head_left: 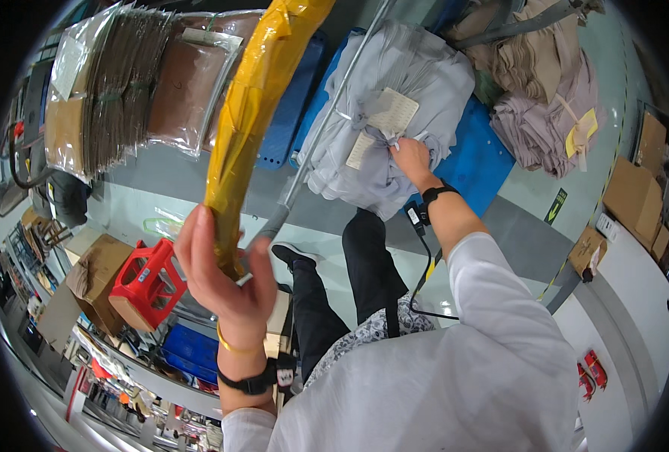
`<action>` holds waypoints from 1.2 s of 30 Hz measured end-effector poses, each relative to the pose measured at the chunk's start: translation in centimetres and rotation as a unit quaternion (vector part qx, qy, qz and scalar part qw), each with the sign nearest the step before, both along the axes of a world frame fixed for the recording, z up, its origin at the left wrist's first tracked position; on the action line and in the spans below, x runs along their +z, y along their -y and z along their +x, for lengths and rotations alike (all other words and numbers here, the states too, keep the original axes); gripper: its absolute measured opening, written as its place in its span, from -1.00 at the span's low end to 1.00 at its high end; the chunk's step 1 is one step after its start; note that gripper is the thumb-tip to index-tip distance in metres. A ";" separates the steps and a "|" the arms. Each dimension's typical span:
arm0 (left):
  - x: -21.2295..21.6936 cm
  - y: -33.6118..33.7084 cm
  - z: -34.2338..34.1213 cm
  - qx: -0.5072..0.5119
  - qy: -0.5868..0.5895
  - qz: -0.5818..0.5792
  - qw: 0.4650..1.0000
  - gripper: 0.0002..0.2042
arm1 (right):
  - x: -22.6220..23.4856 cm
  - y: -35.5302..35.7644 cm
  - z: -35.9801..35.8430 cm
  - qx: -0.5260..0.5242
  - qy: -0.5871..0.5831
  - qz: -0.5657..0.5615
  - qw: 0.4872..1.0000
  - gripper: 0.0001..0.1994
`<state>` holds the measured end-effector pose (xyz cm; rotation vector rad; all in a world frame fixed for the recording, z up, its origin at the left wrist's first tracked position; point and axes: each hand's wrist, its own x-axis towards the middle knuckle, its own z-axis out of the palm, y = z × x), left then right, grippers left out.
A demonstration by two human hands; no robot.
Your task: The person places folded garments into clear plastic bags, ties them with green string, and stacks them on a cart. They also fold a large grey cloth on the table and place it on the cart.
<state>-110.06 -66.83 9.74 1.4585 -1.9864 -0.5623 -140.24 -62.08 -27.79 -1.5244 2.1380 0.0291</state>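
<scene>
Both hands were busy: the left hand (225, 275) clasped a yellow wrapped roll (255, 105), while beside it the right hand (412, 160) pinched the grey fabric bundle (394, 113).

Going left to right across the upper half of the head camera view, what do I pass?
Clear bag of brown folded stock → yellow wrapped roll held in the left hand → grey fabric bundle gripped by the right hand → pile of beige and mauve garments → cardboard boxes.
</scene>
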 end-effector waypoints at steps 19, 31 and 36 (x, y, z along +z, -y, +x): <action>-2.9 1.2 -0.1 0.090 0.075 -0.159 0.980 -0.43 | 33.0 -5.1 -1.1 -0.185 0.303 -0.013 0.935 -0.58; -12.2 -30.4 8.9 -0.054 0.051 0.278 0.958 0.18 | 42.7 -21.6 17.8 -0.145 0.384 0.139 0.901 -0.59; -11.4 -38.3 22.2 0.030 0.064 0.249 0.966 0.11 | 42.1 -27.8 29.9 -0.075 0.449 0.191 0.870 -0.63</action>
